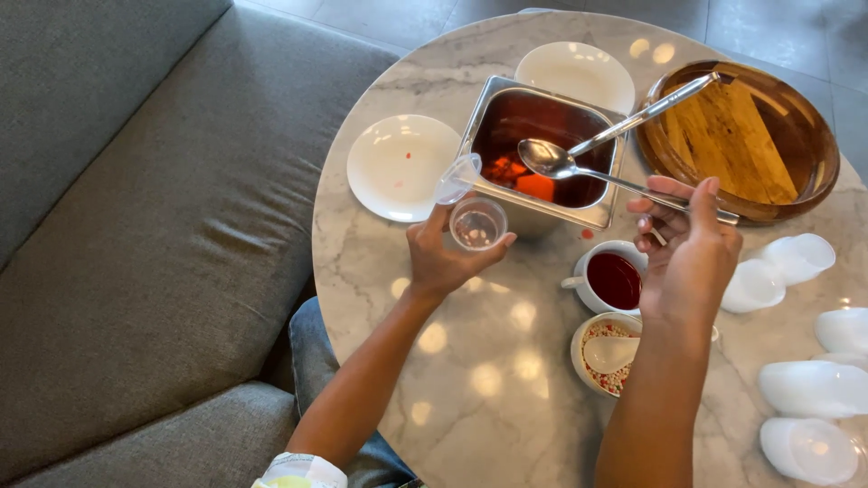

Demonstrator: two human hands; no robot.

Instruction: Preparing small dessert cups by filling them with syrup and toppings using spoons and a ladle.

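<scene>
Marble-topped and round, the bench (506, 380) is cut off at the right and bottom edges, so several frosted lidded cups (809, 387) near that side show only in part. A small bowl of pink and white sprinkles (604, 354) with a white spoon in it sits nearest, partly covered by the right forearm, and just beyond it stands a white cup of dark red liquid (613, 278).

The left hand (443, 258) reaches up from the lower edge and wraps its fingers (496, 246) around a small clear plastic cup (477, 223), held upright just beside the near wall of a steel pan (542, 149); its hinged lid (457, 178) hangs open to the left. What lies in the cup's bottom is too faint to make out.

The right hand (689, 248), wrist bent and back toward the camera, pinches the handle of a metal spoon (551, 159), whose bowl hovers over the pan's dark red liquid and orange pieces. A second long utensil (646, 113) leans on the pan's far rim.

Two white plates (398, 167) and a wooden bowl (737, 136) lie beyond, with a grey sofa (136, 226) on the left.
</scene>
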